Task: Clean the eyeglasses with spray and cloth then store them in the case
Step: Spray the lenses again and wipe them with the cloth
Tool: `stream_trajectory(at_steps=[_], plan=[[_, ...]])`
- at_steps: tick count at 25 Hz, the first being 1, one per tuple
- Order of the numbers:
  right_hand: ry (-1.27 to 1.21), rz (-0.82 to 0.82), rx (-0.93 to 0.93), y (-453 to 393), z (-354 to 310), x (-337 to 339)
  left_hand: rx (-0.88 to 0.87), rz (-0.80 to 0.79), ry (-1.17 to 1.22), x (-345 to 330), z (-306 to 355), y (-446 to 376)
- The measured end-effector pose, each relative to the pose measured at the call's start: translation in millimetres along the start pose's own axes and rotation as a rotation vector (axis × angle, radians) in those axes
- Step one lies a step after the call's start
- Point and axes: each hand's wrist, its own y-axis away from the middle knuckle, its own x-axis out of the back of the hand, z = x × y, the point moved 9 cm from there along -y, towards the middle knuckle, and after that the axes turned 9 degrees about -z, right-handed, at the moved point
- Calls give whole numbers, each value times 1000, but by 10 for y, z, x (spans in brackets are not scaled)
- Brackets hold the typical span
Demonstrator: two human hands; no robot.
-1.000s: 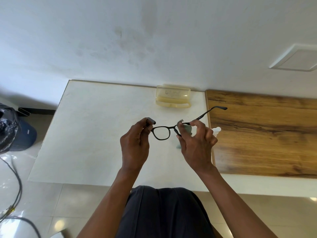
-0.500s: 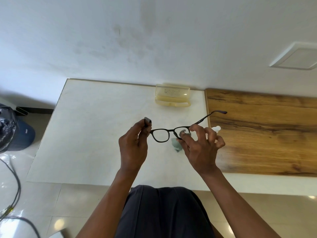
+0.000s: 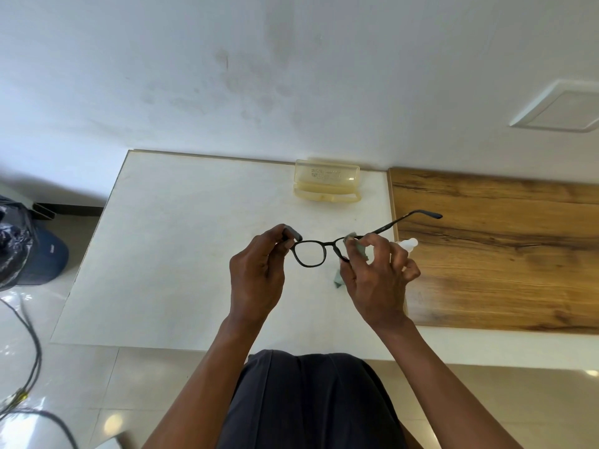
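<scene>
Black-framed eyeglasses (image 3: 310, 253) are held up over the white table (image 3: 181, 247). My left hand (image 3: 257, 280) pinches the frame's left corner. My right hand (image 3: 377, 280) pinches a grey-green cloth (image 3: 356, 246) round the right lens, which the cloth and fingers hide. The right temple arm (image 3: 411, 218) sticks out toward the wooden board. A pale yellow glasses case (image 3: 326, 184) lies open at the table's far edge by the wall. Only the white tip of the spray bottle (image 3: 409, 244) shows behind my right hand.
A wooden board (image 3: 505, 254) covers the surface to the right of the white table. On the floor at the left are a dark blue bin (image 3: 45, 257), a black plastic bag (image 3: 13, 241) and cables (image 3: 29, 351). My dark-clothed lap (image 3: 311, 400) is below.
My right hand shifted slightly right and rubbed the cloth over the right lens; the cloth's hanging end moved. The left hand keeps its hold on the frame.
</scene>
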Motion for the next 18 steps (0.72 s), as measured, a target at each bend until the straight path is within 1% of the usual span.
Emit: stream_trajectory(at_steps=[2, 5, 8, 12, 15, 18], plan=[[-112, -29, 5, -11, -2, -1, -6, 1, -9, 3, 8, 7], [-204, -15, 18, -21, 20, 32, 19, 17, -3, 17, -37, 39], [-182, 30, 23, -8, 55, 65, 58, 29, 27, 13, -98, 67], [-73, 73, 15, 15, 98, 84, 31, 6, 9, -1, -64, 52], [-50, 10, -31, 1, 131, 33, 9, -3, -24, 0, -25, 30], [-153, -134, -90, -22, 142, -90, -11, -6, -45, -5, 19, 24]])
